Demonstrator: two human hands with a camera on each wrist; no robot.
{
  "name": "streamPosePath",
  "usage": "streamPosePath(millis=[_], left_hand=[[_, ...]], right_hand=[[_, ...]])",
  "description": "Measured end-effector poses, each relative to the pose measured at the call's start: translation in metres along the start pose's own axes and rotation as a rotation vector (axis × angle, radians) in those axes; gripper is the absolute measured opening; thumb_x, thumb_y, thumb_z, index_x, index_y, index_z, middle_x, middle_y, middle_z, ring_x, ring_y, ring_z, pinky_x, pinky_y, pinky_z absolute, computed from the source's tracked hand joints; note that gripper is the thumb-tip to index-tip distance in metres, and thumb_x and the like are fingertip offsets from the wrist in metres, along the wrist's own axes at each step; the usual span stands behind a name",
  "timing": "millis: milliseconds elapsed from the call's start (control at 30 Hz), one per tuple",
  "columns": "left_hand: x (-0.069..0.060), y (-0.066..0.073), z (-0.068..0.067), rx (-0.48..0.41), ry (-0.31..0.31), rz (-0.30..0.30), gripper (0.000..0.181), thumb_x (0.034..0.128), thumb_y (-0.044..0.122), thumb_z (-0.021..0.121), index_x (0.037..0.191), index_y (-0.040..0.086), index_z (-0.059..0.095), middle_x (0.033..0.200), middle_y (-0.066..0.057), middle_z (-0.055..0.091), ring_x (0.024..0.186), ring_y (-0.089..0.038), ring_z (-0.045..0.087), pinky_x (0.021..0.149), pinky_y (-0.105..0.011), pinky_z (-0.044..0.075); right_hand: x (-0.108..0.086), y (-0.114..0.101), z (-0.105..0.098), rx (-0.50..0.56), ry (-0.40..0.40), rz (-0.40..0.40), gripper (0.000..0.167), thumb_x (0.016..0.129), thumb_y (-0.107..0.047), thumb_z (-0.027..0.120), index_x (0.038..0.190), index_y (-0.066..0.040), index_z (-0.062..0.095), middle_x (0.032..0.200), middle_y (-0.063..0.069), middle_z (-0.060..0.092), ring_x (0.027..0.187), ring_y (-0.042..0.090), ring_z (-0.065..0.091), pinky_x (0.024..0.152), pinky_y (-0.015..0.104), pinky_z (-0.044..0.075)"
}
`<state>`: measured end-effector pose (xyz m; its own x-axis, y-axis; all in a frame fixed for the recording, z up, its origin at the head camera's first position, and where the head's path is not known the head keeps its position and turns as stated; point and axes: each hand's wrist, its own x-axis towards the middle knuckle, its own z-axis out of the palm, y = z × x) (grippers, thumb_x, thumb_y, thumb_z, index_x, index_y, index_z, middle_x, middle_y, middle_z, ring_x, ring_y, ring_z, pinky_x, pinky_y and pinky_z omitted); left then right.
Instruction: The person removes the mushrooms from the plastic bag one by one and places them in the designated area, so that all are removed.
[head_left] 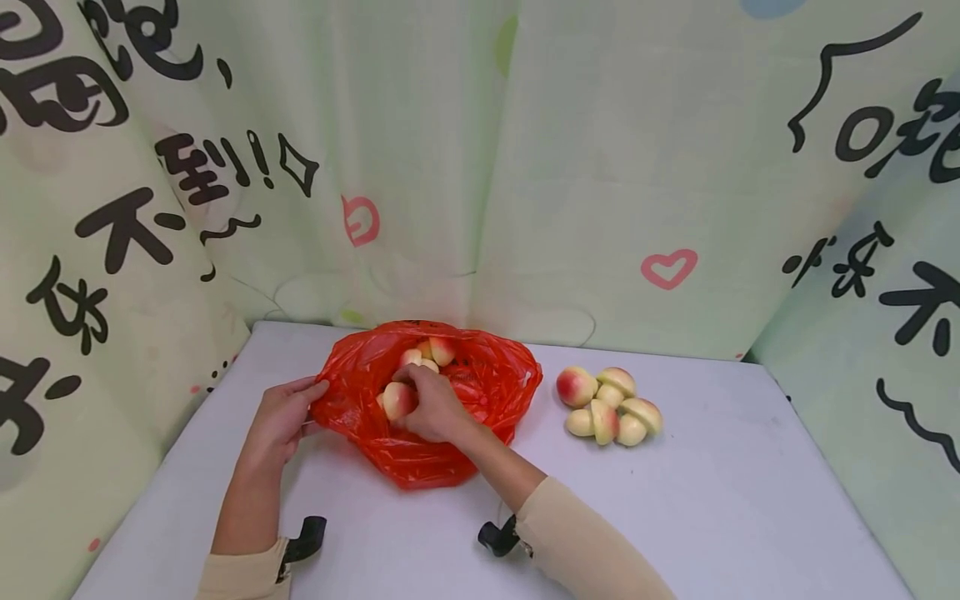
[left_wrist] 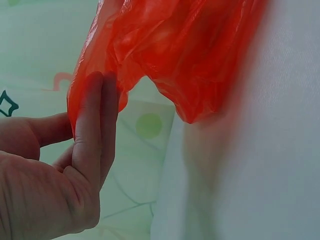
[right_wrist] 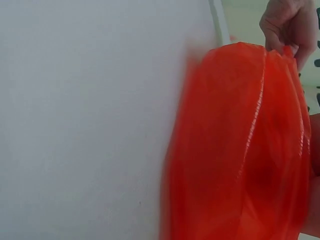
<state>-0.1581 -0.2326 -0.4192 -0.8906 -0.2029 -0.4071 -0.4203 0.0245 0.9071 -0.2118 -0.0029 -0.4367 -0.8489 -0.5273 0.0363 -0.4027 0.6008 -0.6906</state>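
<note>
A red plastic bag (head_left: 480, 392) lies on the table with its mouth spread wide. My left hand (head_left: 279, 421) pinches the left rim of the bag; in the left wrist view, the fingers (left_wrist: 90, 130) lie along the thin plastic. My right hand (head_left: 433, 407) reaches into the mouth and holds a mushroom-shaped piece (head_left: 399, 401) with a red and cream cap. Behind it in the bag sit a few more such pieces (head_left: 441, 352). In the right wrist view the bag's side (right_wrist: 225, 150) covers much of the right hand.
Several mushroom-shaped pieces (head_left: 606, 405) with cream stems lie in a cluster to the right of the bag. The white table (head_left: 720, 500) ends at a light green printed curtain (head_left: 585, 183) at the back and sides.
</note>
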Motion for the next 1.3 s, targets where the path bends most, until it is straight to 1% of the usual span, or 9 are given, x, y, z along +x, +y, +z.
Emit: streamPosePath(millis=[100, 233, 367, 667, 833, 1033, 1200, 1300], left_hand=[[0.0, 0.001, 0.0, 0.001, -0.003, 0.003, 0.059, 0.1093, 0.033, 0.053, 0.159, 0.005, 0.041, 0.155, -0.021, 0.049, 0.1, -0.012, 0.064, 0.079, -0.02, 0.059], [0.0, 0.001, 0.0, 0.007, -0.007, 0.0, 0.06, 0.1092, 0.034, 0.053, 0.159, 0.005, 0.04, 0.156, -0.02, 0.049, 0.102, -0.013, 0.064, 0.08, -0.02, 0.059], [-0.001, 0.002, -0.001, 0.011, -0.008, 0.006, 0.06, 0.1093, 0.035, 0.053, 0.159, 0.004, 0.04, 0.155, -0.02, 0.049, 0.099, -0.012, 0.064, 0.079, -0.02, 0.059], [-0.001, 0.003, -0.001, 0.007, -0.016, 0.004, 0.063, 0.1091, 0.036, 0.053, 0.16, 0.003, 0.037, 0.157, -0.021, 0.046, 0.102, -0.013, 0.063, 0.079, -0.02, 0.059], [-0.001, 0.001, -0.001, 0.011, -0.019, 0.003, 0.062, 0.109, 0.036, 0.053, 0.16, 0.004, 0.038, 0.157, -0.021, 0.047, 0.1, -0.012, 0.064, 0.079, -0.02, 0.059], [0.0, 0.0, -0.002, 0.014, -0.014, 0.01, 0.061, 0.1091, 0.036, 0.053, 0.16, 0.004, 0.039, 0.156, -0.021, 0.047, 0.097, -0.01, 0.064, 0.078, -0.02, 0.059], [0.0, 0.0, -0.001, 0.0, -0.015, 0.017, 0.06, 0.1092, 0.033, 0.053, 0.159, 0.002, 0.039, 0.156, -0.023, 0.047, 0.091, -0.007, 0.065, 0.076, -0.02, 0.06], [0.0, -0.001, 0.001, 0.004, -0.015, 0.016, 0.06, 0.1093, 0.033, 0.053, 0.159, 0.002, 0.039, 0.156, -0.023, 0.047, 0.092, -0.007, 0.065, 0.077, -0.02, 0.06]], right_hand=[[-0.002, 0.001, -0.004, 0.013, 0.012, 0.004, 0.052, 0.086, -0.017, 0.085, 0.131, -0.014, 0.059, 0.127, 0.0, 0.065, 0.116, 0.017, 0.059, 0.098, 0.033, 0.056], [-0.006, 0.003, -0.007, 0.017, 0.021, -0.001, 0.053, 0.086, -0.018, 0.086, 0.131, -0.014, 0.059, 0.126, 0.0, 0.065, 0.116, 0.017, 0.06, 0.096, 0.031, 0.057], [-0.009, 0.003, -0.011, 0.019, 0.028, 0.003, 0.056, 0.085, -0.018, 0.086, 0.133, -0.014, 0.058, 0.128, 0.0, 0.064, 0.116, 0.018, 0.06, 0.095, 0.031, 0.056], [-0.019, 0.005, -0.021, 0.053, 0.026, 0.014, 0.056, 0.086, -0.017, 0.085, 0.135, -0.015, 0.057, 0.13, 0.0, 0.063, 0.118, 0.019, 0.059, 0.092, 0.031, 0.058], [-0.027, 0.005, -0.024, 0.047, 0.04, 0.002, 0.056, 0.086, -0.017, 0.086, 0.134, -0.015, 0.058, 0.129, 0.0, 0.064, 0.12, 0.019, 0.06, 0.092, 0.03, 0.058], [-0.036, 0.001, -0.027, 0.065, 0.051, -0.014, 0.058, 0.086, -0.017, 0.085, 0.135, -0.016, 0.056, 0.132, -0.001, 0.063, 0.121, 0.019, 0.06, 0.093, 0.03, 0.058], [-0.045, -0.001, -0.034, 0.107, 0.081, -0.025, 0.057, 0.086, -0.015, 0.085, 0.136, -0.015, 0.057, 0.132, -0.001, 0.063, 0.121, 0.019, 0.062, 0.096, 0.032, 0.058], [-0.05, 0.0, -0.038, 0.137, 0.102, -0.024, 0.056, 0.086, -0.015, 0.084, 0.135, -0.015, 0.057, 0.131, 0.0, 0.063, 0.12, 0.021, 0.063, 0.096, 0.034, 0.059]])
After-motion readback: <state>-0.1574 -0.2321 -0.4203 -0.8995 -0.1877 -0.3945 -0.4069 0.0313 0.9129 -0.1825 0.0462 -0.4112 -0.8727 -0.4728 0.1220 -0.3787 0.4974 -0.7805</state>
